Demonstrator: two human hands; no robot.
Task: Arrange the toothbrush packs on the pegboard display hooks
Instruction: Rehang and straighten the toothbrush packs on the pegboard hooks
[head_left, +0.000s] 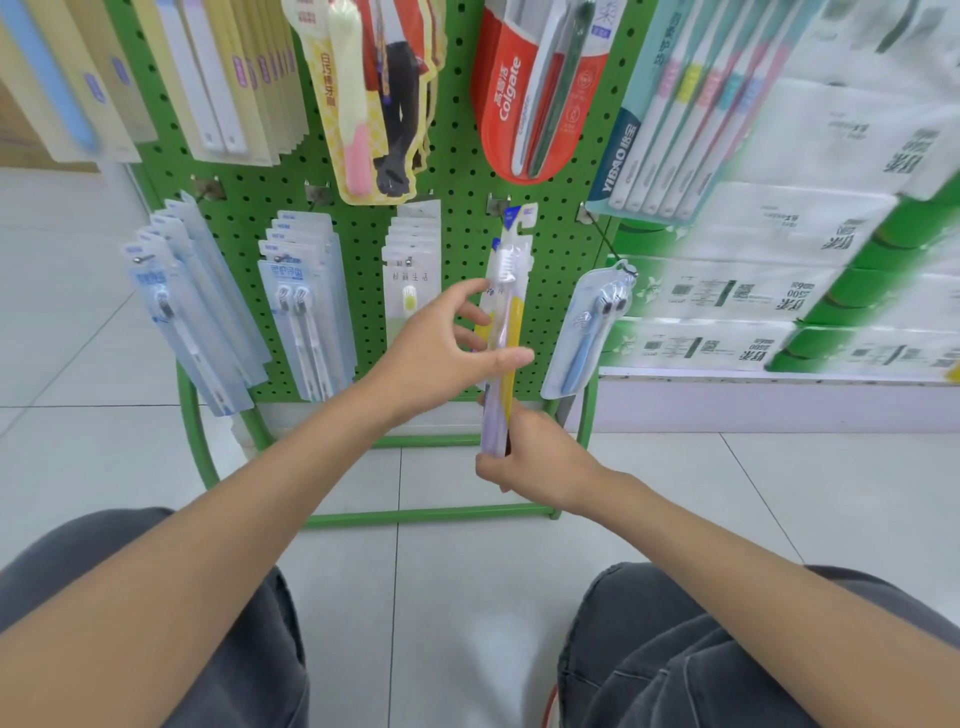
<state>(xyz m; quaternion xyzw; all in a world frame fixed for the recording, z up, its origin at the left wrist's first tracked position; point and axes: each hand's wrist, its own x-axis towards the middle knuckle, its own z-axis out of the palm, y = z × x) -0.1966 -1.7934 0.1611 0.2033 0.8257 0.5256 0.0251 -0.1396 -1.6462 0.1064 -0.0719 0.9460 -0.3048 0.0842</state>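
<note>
Toothbrush pack (506, 291), a slim clear-plastic sleeve with a yellow backing card and a white-bristled brush inside, stands nearly upright in front of the lower row of the green perforated metal pegboard (467, 171). Its blue-and-white hang tab is up at the small metal display hook (497, 201). Whether the hole is already on the peg cannot be told from this view.

The left hand (441, 348) pinches the pack at mid-height, with the thumb laid across the front and the fingers curled behind. The right hand (535, 462) wraps loosely curled fingers round the bottom end, steadying it from below.

Just left of the pack hangs a stack of white card packs (413, 270). Just right hangs a pale blue twin-brush blister pack (587, 332) on a long black peg. Above is a red Colgate toothbrush pack (524, 104), and stacked wrapped tissue bundles (779, 291) fill the shelf beyond.

The likely trouble is at the tab. If the hole is not lined up with the peg tip, pushing would bend or tear the thin card, or the pack would slide past and drop to the pale tiled floor (467, 597) once the hands let go. Tilting the lower end sideways could also knock the blue blister pack, which hangs far out on its peg. Letting go with both hands at once, before the pack's weight has settled, looks risky.
</note>
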